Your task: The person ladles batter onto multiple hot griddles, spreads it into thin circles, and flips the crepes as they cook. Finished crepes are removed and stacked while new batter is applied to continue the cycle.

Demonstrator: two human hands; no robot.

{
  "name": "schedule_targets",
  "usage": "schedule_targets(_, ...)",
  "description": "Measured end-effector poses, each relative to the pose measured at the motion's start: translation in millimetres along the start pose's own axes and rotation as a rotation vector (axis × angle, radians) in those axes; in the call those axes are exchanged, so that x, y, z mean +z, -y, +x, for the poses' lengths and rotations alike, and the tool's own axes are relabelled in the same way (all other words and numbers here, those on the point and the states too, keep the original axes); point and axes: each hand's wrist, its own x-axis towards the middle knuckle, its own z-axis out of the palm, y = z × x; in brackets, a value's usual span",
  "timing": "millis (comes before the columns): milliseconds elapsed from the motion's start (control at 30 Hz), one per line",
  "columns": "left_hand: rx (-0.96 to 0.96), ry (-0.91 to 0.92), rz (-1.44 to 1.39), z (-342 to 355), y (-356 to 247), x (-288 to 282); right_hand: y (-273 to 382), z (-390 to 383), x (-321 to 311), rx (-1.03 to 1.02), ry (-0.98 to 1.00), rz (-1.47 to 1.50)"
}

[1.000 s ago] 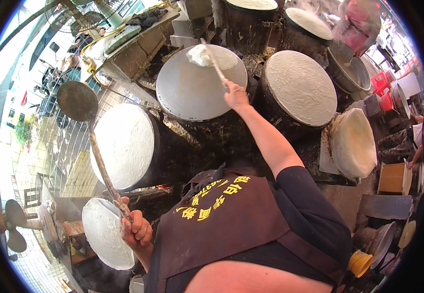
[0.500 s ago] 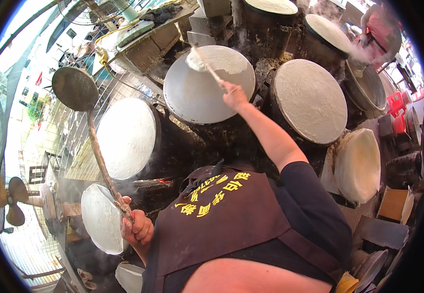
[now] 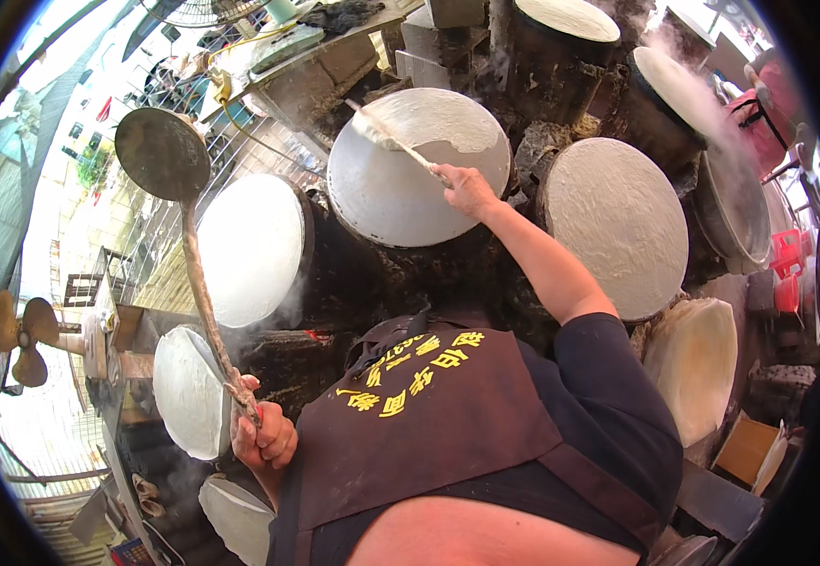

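My left hand [image 3: 267,440] is closed round the long, knobbly wooden handle of a big round dark ladle [image 3: 161,156], held up at the left. With my right arm stretched forward, my right hand [image 3: 472,192] grips a thin wooden stick [image 3: 417,158]. The stick's far end lies over a wide round steaming surface [image 3: 377,203]. Wet white batter [image 3: 455,118] covers the far part of this surface, while its near part is smooth and grey. The exact shape of the stick's working end is blurred in the batter.
White-covered round tops stand left [image 3: 251,250] and right [image 3: 616,226] on dark drums. A pale stack of round sheets [image 3: 693,373] leans at the right. At the far left is a fan [image 3: 25,335]. Steam rises at the upper right near a person in red [image 3: 767,118].
The stick's far end has swung left across the batter, and the batter patch beside it has spread or shifted. My left hand still holds the ladle. The whole view has turned slightly.
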Motion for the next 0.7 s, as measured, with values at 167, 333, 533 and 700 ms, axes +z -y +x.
schedule_targets(167, 0.027, -0.015, -0.005, -3.0, 4.6, 6.9, -74.0, 22.7, -29.6, -0.023, -0.296, 0.108)
schedule_targets(333, 0.047, -0.058, -0.001, 3.4, 10.0, 21.4, -5.8, 24.6, -17.4, 0.112, 0.083, 0.038)
schedule_targets(533, 0.041, -0.034, 0.088, -7.5, 8.8, 18.4, -49.2, 26.9, -30.5, -0.051, 0.096, 0.225)
schedule_targets(700, 0.029, -0.064, 0.102, -8.5, 9.7, 25.8, -31.0, 50.3, -41.9, 0.032, 0.095, 0.001)
